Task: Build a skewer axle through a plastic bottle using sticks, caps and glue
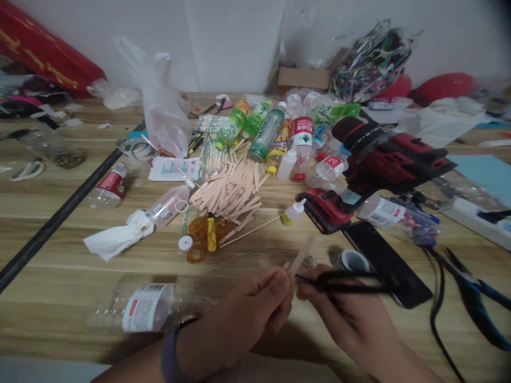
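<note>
My left hand (pixel 267 295) is closed around a flat wooden craft stick (pixel 303 254), which points up and away to the right. A second pale wooden tip shows by the thumb. Close beside it, my right hand (pixel 347 314) grips a black tool (pixel 355 282) with a long handle that looks looped. Its front end meets the stick near my left fingertips. Blur hides what kind of tool it is. Beyond both hands lies a heap of craft sticks (pixel 231 186). A clear plastic bottle (pixel 147 308) lies on its side left of my left forearm.
A red and black cordless drill (pixel 391 159) stands at right, near a black phone (pixel 387 260), a tape roll (pixel 353 260) and pliers (pixel 475 298). Several bottles (pixel 267 133) crowd the back. Rubber bands (pixel 197 239) and a small glue bottle (pixel 293 211) lie mid-table.
</note>
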A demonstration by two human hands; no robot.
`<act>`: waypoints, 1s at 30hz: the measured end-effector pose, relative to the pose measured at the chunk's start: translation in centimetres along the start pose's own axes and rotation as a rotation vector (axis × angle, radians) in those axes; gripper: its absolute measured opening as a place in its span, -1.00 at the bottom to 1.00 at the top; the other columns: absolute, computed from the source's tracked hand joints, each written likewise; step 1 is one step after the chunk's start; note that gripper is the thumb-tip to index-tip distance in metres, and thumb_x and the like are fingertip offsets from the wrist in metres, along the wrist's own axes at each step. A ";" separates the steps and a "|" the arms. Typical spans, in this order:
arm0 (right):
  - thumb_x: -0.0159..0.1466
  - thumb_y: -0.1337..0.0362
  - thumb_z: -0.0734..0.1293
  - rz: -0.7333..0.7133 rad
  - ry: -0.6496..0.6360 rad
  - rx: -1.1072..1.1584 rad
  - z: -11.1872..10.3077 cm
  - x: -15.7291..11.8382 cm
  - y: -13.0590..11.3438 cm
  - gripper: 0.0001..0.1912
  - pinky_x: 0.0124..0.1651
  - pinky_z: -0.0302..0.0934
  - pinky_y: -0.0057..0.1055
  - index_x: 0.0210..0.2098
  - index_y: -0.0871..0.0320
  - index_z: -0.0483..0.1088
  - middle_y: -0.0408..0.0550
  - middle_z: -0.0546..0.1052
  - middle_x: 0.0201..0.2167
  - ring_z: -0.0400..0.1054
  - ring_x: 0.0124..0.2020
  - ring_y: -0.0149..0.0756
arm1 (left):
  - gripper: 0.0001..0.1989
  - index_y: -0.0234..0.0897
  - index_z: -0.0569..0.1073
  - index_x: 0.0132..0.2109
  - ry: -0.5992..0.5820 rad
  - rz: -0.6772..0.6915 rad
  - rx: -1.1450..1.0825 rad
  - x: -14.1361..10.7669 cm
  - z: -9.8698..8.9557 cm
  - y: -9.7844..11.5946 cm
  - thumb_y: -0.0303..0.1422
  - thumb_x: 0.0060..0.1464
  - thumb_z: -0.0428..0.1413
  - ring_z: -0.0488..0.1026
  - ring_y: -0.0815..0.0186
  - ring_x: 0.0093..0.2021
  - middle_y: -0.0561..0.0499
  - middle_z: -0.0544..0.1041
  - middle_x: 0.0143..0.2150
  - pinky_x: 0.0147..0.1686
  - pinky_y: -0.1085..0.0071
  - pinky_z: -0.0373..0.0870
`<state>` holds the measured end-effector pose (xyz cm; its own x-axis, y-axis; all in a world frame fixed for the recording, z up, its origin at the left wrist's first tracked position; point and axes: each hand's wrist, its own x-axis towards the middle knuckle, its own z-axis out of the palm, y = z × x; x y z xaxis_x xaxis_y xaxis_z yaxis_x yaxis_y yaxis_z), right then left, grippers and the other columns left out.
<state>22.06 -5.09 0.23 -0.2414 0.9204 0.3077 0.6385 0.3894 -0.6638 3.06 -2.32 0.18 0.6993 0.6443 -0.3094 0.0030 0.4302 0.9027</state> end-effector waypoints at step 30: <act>0.24 -0.21 0.34 0.667 0.260 0.440 0.8 -2.4 -3.0 -0.48 -0.39 0.37 -0.42 -0.55 0.09 0.48 -0.07 0.54 -0.57 0.43 -0.51 -0.28 | -0.66 -0.19 0.30 -0.20 0.208 0.077 0.332 -2.0 1.1 0.2 -0.03 0.32 -0.09 0.09 0.40 -0.56 0.22 0.15 -0.55 -0.51 0.42 0.04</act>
<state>20.16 -8.49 0.94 0.2966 0.9458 -0.1322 0.2313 -0.2054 -0.9510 2.44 -4.20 1.33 0.5468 0.7956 -0.2607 0.2111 0.1704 0.9625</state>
